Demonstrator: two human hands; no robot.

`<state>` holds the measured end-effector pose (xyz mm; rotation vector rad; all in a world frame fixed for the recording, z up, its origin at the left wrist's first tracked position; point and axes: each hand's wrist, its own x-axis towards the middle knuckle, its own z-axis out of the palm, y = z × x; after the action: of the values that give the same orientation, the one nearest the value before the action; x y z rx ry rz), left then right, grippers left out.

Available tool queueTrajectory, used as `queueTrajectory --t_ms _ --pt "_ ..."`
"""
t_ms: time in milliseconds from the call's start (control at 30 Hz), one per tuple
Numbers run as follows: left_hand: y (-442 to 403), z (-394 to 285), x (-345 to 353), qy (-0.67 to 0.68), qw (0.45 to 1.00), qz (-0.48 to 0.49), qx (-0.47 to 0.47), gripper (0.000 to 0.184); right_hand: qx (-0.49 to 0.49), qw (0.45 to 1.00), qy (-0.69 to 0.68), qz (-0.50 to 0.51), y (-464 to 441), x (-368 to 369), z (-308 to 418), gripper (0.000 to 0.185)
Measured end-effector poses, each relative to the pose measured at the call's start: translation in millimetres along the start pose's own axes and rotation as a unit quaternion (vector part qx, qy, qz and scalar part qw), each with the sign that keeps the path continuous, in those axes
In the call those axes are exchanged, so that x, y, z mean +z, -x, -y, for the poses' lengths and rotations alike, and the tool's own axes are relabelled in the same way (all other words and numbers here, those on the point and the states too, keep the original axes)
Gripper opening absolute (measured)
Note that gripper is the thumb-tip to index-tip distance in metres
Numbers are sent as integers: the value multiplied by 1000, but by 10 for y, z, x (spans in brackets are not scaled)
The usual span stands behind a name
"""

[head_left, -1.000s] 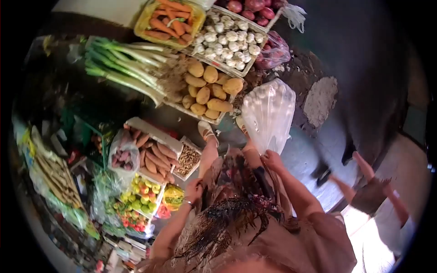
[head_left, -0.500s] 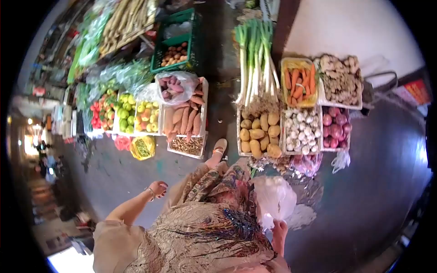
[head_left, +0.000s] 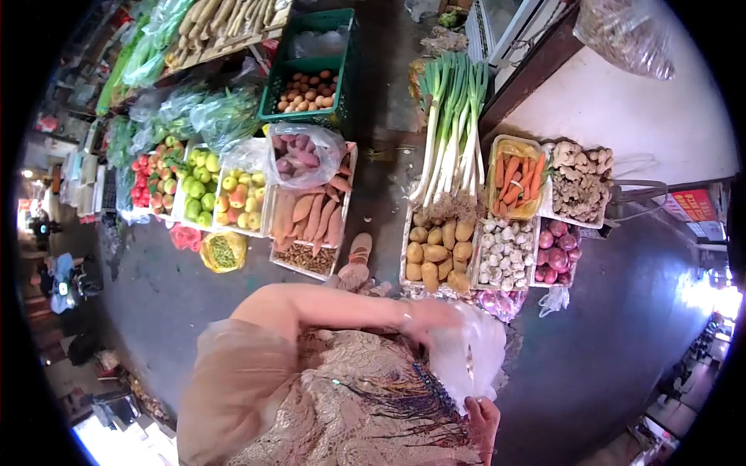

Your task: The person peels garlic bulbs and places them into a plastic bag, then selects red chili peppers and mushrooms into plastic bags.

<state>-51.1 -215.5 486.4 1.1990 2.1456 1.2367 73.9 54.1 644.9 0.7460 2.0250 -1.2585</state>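
Note:
A white translucent plastic bag (head_left: 468,349) hangs in front of my body on the right. My right hand (head_left: 482,412) grips its near edge with bent fingers. My left arm crosses my chest, and my left hand (head_left: 434,317) is at the bag's upper left side. Motion smears its fingers, so I cannot tell whether they hold the plastic. Just beyond the bag stand a box of potatoes (head_left: 437,254), a box of garlic (head_left: 505,252) and a box of red onions (head_left: 557,252).
Leeks (head_left: 453,128), carrots (head_left: 517,182) and ginger (head_left: 579,175) lie behind those boxes. Across the aisle (head_left: 381,179) are sweet potatoes (head_left: 311,213), green apples (head_left: 200,186) and a green crate (head_left: 342,70) with eggs. My foot (head_left: 360,248) stands at the aisle's near end.
My left hand has swung from out at the left, across my body, to the plastic bag. My right hand stays at the bag. The view has shifted slightly.

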Motion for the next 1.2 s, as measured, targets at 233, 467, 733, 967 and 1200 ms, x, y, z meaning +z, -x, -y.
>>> queueTrajectory --t_ms 233,467,733,967,1200 --pt "-532 -432 314 107 948 107 281 98 -10 997 -48 58 211 504 542 9" --pt "-382 -499 -394 68 965 252 24 34 -75 987 46 133 117 790 1685 25" --pt "448 -485 -1245 185 979 -89 -15 26 -258 889 239 292 -330 1075 2681 18" --pt "710 -115 -1731 190 969 -153 -51 41 -403 737 348 416 -787 1547 3414 21" --pt "669 -64 -2969 75 969 -234 -6 23 -330 765 408 372 -726 1813 4515 22"
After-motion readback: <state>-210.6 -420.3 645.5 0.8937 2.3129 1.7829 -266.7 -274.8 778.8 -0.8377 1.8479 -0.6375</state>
